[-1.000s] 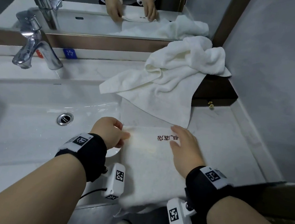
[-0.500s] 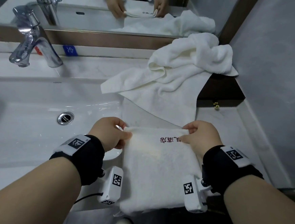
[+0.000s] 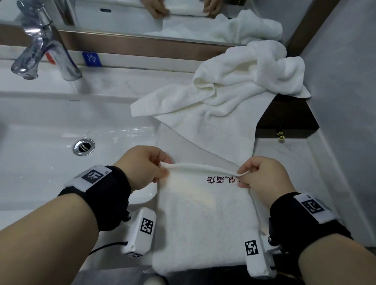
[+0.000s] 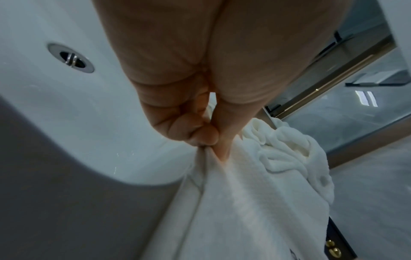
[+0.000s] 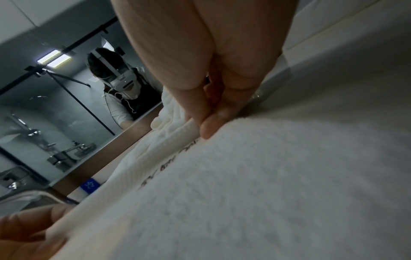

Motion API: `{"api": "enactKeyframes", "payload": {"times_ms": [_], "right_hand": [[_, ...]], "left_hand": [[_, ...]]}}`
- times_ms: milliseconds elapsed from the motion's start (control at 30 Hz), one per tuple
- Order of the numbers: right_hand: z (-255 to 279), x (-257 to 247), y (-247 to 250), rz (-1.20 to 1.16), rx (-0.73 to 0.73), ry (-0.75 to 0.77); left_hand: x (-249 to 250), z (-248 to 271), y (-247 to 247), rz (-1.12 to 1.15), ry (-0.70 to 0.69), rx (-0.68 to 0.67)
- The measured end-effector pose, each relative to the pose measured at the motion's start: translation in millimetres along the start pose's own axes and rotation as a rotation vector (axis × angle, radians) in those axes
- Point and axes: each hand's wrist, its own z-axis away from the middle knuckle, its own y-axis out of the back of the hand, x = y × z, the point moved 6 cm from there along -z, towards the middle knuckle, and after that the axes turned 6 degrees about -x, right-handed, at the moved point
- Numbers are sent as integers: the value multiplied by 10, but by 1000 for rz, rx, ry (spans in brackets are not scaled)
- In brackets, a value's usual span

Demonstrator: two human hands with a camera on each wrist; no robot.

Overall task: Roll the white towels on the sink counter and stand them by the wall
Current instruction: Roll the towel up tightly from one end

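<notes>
Pinching the far edge of the folded white towel (image 3: 203,220) at both corners — left hand (image 3: 143,166) on the left corner, right hand (image 3: 264,178) on the right, thumb and fingertips clamped tight on the fabric in each wrist view. Far edge lifted a bit and curled over toward the person, starting a thin roll just above the red embroidered lettering (image 3: 221,179). Rest of that towel lying flat on the sink counter (image 3: 294,155), near end hanging slightly past the front edge. Sitting right beside the white basin (image 3: 35,153), left corner about over the basin's rim.

Second white towel (image 3: 236,87) piled loose and crumpled further back — bunched against the mirror frame and the right wall, one flap spread out toward the folded one, partly draped over a dark wooden box (image 3: 287,125) with a small brass knob. Chrome faucet (image 3: 39,47) back left, drain (image 3: 84,146) in the basin.
</notes>
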Motion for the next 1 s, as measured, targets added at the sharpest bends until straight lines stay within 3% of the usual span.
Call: {"api": "enactKeyframes", "payload": {"times_ms": [267,467,600,833,1000], "right_hand": [[17,101,1,-218,53,-17],[57,27,-21,-9,153,18],[70,7,-28,-29,137,41],[96,-50,0,91,130,51],[119,-32,60,108,116,43]], "left_hand": [[25,-2,-1,-35,17,59],[77,56,-12,-153,27,116],[91,96,12,-173,49,129],[-46,92,-11,148,98,152],[-112,87,-8,120,116,136]]}}
